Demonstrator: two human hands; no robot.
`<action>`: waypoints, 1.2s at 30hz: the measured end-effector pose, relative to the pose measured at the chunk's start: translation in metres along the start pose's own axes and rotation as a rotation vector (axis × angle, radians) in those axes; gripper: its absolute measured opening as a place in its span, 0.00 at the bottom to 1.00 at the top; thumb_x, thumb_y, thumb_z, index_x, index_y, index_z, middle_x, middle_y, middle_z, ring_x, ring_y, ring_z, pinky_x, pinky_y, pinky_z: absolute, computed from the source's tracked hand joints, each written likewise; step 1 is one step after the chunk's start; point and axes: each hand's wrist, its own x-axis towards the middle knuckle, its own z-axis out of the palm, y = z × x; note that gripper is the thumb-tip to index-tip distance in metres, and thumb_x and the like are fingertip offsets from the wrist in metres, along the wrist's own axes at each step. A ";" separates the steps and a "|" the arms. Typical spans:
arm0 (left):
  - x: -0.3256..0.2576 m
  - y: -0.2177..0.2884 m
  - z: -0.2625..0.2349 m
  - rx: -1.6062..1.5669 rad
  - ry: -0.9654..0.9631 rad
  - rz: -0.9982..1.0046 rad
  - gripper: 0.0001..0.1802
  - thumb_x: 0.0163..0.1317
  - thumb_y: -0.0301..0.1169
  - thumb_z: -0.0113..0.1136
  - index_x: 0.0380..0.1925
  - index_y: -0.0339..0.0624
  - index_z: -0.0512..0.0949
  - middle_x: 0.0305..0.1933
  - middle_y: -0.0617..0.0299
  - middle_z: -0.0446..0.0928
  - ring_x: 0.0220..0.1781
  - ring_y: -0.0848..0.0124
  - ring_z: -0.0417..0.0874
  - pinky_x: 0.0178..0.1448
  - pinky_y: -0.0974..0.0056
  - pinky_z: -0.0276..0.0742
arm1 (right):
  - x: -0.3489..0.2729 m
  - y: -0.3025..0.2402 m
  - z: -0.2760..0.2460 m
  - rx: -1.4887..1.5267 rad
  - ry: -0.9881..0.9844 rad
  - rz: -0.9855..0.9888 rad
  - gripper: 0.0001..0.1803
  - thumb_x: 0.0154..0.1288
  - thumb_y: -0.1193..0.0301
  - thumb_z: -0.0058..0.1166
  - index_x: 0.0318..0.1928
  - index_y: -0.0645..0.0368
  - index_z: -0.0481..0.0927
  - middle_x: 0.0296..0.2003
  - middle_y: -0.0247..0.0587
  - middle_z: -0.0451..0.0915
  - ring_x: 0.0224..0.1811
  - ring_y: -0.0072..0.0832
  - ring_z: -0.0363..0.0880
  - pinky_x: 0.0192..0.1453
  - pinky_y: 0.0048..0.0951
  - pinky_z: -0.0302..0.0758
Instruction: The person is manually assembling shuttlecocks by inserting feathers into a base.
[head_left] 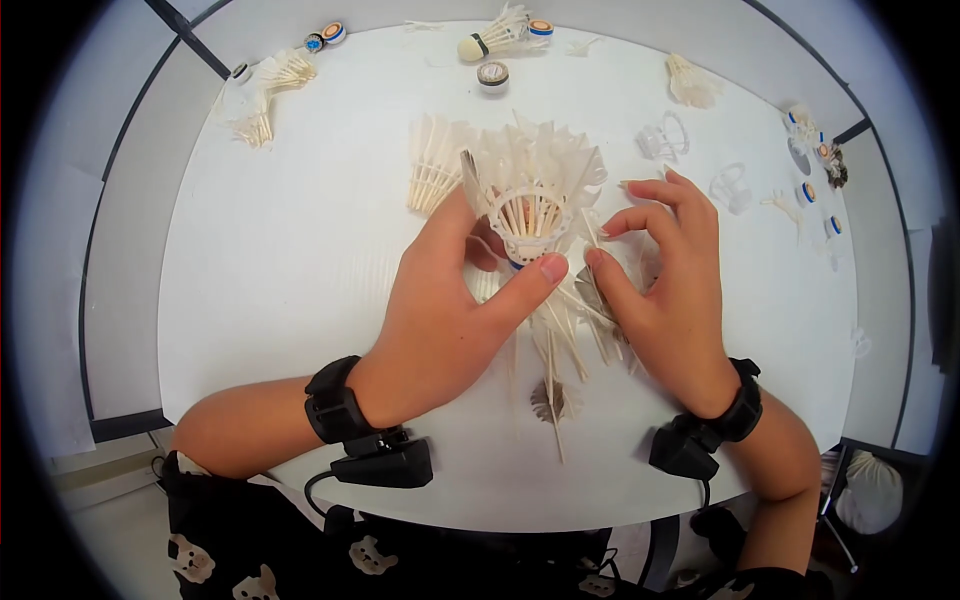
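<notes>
Near the middle of the white table, my left hand is closed around a partly feathered shuttlecock. Its feathers fan away from me, and a clear plastic ring frame shows at its centre. The left thumb presses along the near side of its base. To its right, my right hand pinches a thin white feather between thumb and index finger, with the other fingers spread. Loose feathers lie under and between the hands, one dark-tipped feather nearest me. A row of white feathers lies beyond my left hand.
At the back lie a cork-ended shuttlecock and a small round tub. Clear plastic frames sit at the right, with several round pieces along that edge. Feather bundles lie back left and back right. Low grey walls border the table.
</notes>
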 end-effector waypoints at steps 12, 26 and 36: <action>0.001 -0.009 0.001 0.039 0.038 0.101 0.24 0.63 0.39 0.72 0.52 0.36 0.76 0.43 0.59 0.80 0.43 0.69 0.77 0.51 0.63 0.75 | 0.003 0.003 0.004 0.172 0.192 0.037 0.08 0.62 0.76 0.64 0.41 0.59 0.80 0.45 0.45 0.80 0.56 0.45 0.75 0.62 0.41 0.72; 0.004 -0.014 0.004 0.145 -0.043 0.244 0.22 0.54 0.25 0.75 0.48 0.41 0.76 0.43 0.60 0.74 0.42 0.66 0.75 0.51 0.64 0.76 | 0.000 0.000 0.002 0.484 0.197 0.080 0.09 0.72 0.81 0.56 0.50 0.66 0.78 0.39 0.42 0.85 0.42 0.25 0.82 0.52 0.25 0.77; 0.004 -0.007 0.003 0.242 -0.043 0.271 0.21 0.55 0.25 0.74 0.47 0.42 0.77 0.42 0.61 0.74 0.41 0.66 0.74 0.49 0.63 0.76 | -0.003 0.000 -0.002 0.782 0.433 0.021 0.09 0.71 0.84 0.55 0.49 0.65 0.74 0.47 0.48 0.83 0.50 0.31 0.84 0.59 0.31 0.76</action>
